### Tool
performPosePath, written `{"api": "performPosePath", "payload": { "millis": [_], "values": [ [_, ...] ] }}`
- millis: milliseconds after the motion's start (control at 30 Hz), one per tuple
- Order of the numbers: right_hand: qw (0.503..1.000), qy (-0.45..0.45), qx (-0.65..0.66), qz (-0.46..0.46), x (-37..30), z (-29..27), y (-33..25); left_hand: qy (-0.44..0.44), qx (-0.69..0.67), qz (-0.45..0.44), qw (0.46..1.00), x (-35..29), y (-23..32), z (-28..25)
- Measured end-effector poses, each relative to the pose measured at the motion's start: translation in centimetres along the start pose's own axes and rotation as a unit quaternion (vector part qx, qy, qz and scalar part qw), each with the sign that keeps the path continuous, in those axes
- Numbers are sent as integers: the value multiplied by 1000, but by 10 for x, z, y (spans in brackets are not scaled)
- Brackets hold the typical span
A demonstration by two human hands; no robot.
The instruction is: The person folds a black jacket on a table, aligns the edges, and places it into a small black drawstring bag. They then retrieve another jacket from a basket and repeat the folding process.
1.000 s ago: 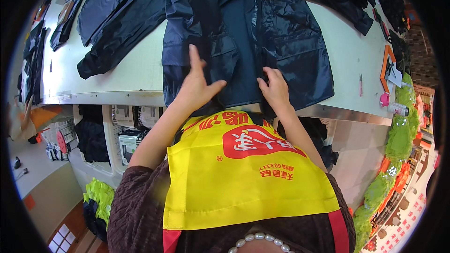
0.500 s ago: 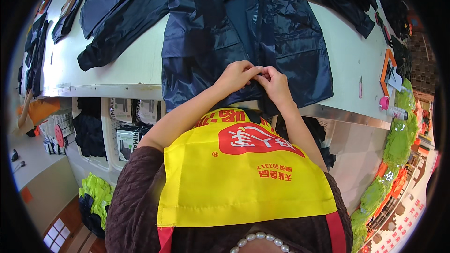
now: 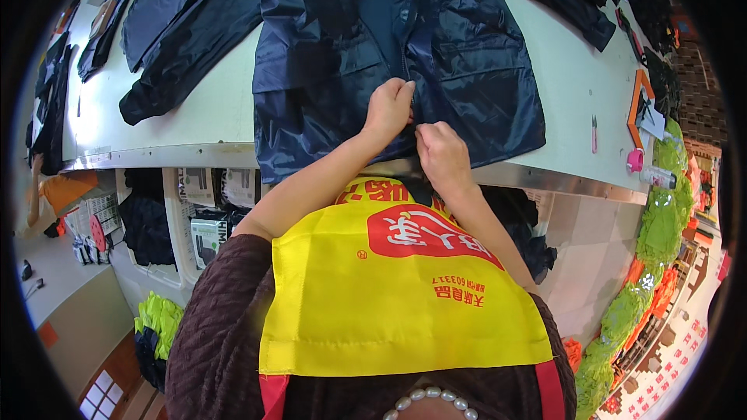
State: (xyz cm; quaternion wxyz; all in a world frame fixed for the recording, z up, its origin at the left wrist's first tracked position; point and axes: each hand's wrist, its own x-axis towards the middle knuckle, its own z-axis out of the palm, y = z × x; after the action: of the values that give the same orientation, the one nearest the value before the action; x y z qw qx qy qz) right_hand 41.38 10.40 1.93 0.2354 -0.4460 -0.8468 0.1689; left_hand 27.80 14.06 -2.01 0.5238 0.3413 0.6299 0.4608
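Note:
A shiny dark navy jacket (image 3: pixel 486 85) lies spread on the white table, its front hem at the table's near edge. Its zipper (image 3: pixel 404 58) runs down the middle of the front. My left hand (image 3: pixel 389 109) is closed on the lower front of the jacket beside the zipper line, fingertips curled under. Lower and to the right, my right hand (image 3: pixel 444 154) pinches the jacket's front edge close to the hem. A small gap parts the two hands. Whether either hand holds the zipper's slider cannot be made out.
Another dark garment (image 3: pixel 167 8) lies left of the jacket on the white table (image 3: pixel 187 117). A small pink-handled tool (image 3: pixel 594 134), an orange frame (image 3: pixel 640 109) and a bottle (image 3: pixel 657 177) are at the right. Lime-green garments (image 3: pixel 661 218) hang beyond. Packages (image 3: pixel 206 237) sit under the table.
My hands, which were together at the front edge, have moved apart. The left has gone up along the zipper line and the right has come down toward the hem.

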Motion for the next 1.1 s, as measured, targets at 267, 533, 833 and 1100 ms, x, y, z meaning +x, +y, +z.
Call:
{"api": "performPosePath", "payload": {
  "millis": [267,533,833,1100],
  "values": [
    [997,-41,50,32,-3,-35,-12,79,129,172,973,-2,-1,24],
    [900,-257,278,215,-67,-9,11,3,12,48,999,-2,38,23],
    [566,132,710,398,-4,10,17,3,23,77,997,7,20,25],
    [509,33,730,455,-9,15,22,-75,-39,55,995,3,17,6]
  ]
}}
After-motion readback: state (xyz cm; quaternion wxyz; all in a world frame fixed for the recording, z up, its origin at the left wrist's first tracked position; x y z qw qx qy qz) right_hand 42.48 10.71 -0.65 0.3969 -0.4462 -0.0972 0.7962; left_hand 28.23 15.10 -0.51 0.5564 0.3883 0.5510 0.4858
